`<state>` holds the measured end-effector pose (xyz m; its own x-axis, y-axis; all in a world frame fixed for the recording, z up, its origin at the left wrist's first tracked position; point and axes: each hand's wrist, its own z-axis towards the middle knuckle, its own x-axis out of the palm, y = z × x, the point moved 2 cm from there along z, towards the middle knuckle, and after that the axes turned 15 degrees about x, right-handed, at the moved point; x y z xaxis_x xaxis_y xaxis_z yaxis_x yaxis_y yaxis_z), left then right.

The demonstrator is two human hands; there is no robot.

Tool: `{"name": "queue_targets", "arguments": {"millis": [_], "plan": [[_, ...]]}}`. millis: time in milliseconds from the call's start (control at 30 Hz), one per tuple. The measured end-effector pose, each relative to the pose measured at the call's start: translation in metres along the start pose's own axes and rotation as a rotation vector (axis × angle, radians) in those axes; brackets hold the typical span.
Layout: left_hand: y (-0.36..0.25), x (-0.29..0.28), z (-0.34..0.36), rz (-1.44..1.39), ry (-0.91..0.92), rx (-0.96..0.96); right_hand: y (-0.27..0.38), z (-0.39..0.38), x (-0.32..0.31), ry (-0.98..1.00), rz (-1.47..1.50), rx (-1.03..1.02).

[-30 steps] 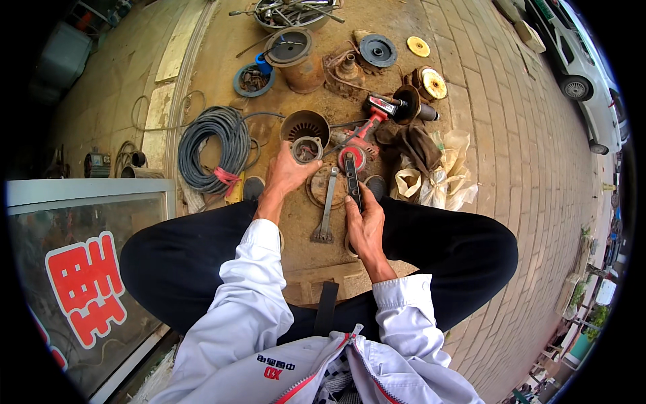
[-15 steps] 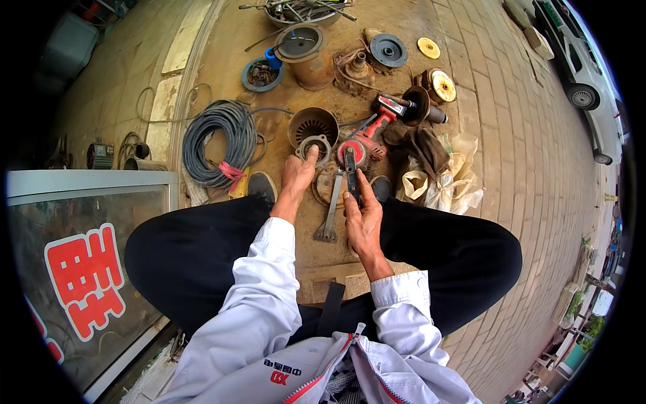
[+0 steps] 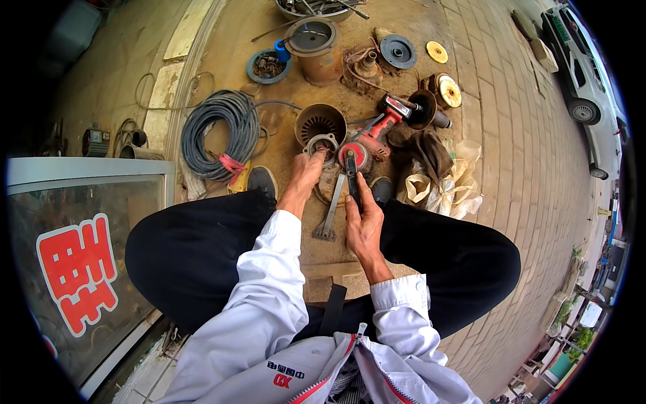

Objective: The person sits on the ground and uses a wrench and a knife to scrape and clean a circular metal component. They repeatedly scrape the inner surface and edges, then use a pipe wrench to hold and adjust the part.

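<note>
My left hand (image 3: 304, 178) is closed on a round grey metal flange (image 3: 312, 143), whose open middle faces up. Part of its rim is hidden behind my fingers. My right hand (image 3: 365, 225) grips the black handle (image 3: 351, 176) of a red cordless power tool (image 3: 372, 138) that looks like an angle grinder. The tool's round head sits just right of the flange, and its battery end points to the far right. Beneath the handle lies a grey flat-ended metal tool (image 3: 328, 219). A rusty slotted metal cup (image 3: 319, 121) stands just beyond the flange.
A coil of dark cable (image 3: 195, 145) lies at the left. Farther off stand a rusty cylinder (image 3: 321, 64), a blue bowl of small parts (image 3: 254, 73) and a dark pulley-like disc (image 3: 398, 52). Crumpled pale bags (image 3: 464, 178) lie at the right. A glass-fronted cabinet (image 3: 134, 175) borders the near left.
My left hand has shifted slightly, its thumb moving off the flange's upper rim toward the lower right. My right hand keeps its grip. The whole view has moved a little.
</note>
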<state>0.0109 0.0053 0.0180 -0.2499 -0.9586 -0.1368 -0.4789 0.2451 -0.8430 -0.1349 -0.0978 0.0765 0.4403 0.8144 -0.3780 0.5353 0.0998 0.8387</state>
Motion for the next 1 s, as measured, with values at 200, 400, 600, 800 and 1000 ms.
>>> {"name": "queue_targets", "arguments": {"millis": [200,400,600,800,1000], "plan": [[0.001,-0.003,-0.001,-0.028,0.001,0.067,0.032,0.025,0.003,0.070,0.054,0.178],[0.000,-0.002,0.004,-0.046,0.106,0.032,0.012,-0.002,0.002,-0.024,-0.035,-0.036],[-0.008,-0.009,0.001,-0.005,0.124,0.010,0.013,0.008,0.002,0.030,0.032,0.033],[-0.009,-0.011,0.002,-0.008,0.144,0.024,0.035,0.035,0.005,0.116,0.068,0.160],[-0.003,-0.011,0.011,0.048,0.205,0.072,-0.004,0.011,0.002,-0.022,-0.004,-0.095]]}}
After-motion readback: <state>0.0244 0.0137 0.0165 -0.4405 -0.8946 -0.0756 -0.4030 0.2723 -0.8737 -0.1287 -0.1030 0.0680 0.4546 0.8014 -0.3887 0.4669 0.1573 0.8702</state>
